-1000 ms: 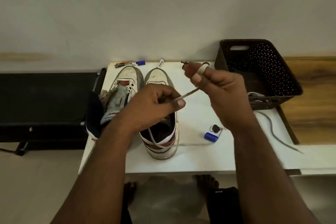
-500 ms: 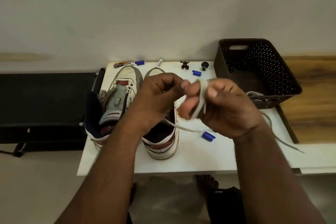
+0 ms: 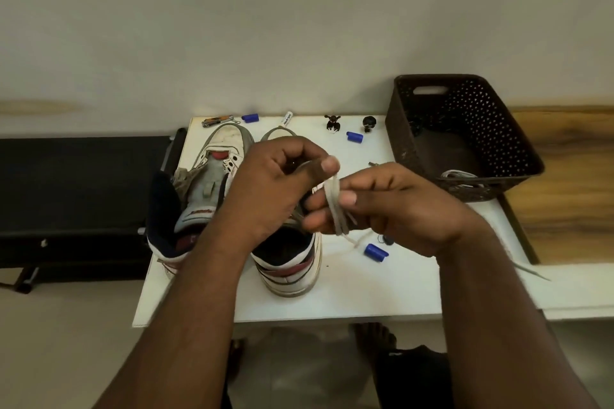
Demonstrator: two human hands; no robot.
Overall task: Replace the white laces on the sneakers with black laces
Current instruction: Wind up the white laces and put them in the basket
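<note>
Since a second ago the white lace, then stretched taut between the hands, has been gathered into loops wound round the right hand's fingers, above the right sneaker. It is pinched at the top by the left hand. The removed lace is judged nearly bundled; no black laces can be seen.

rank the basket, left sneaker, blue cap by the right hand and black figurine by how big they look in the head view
1. basket
2. left sneaker, partly hidden by the left arm
3. and 4. blue cap and black figurine look alike; the cap lies nearer the camera, so no ranking.
</note>
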